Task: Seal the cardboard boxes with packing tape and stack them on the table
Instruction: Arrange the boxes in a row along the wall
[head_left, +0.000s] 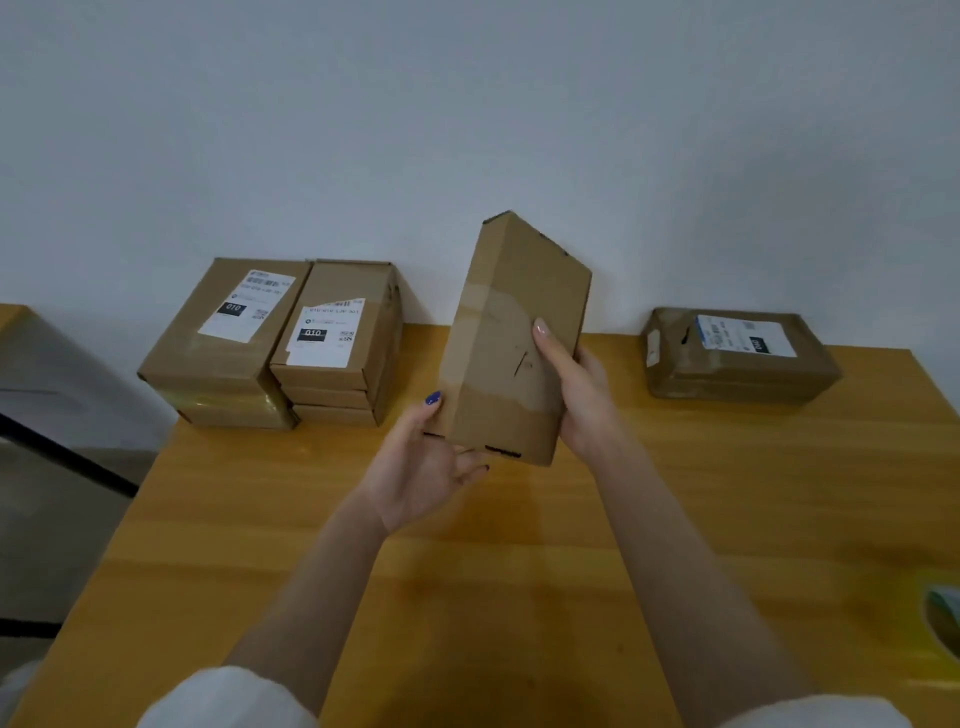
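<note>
Your right hand (576, 384) grips the right edge of the box (514, 338), thumb across its front face. Your left hand (421, 467) lies open under its lower left corner, thumb touching the side. The box stands on end, tilted, in the air above the table (519, 571). Glossy bands across it look like tape, so sealing seems done and you are at the stacking step. To the left of the box two stacks (337, 343) stand by the wall; to its right one wrapped parcel (737, 353) lies alone. Next, turn the box flat and set it squarely on a stack.
</note>
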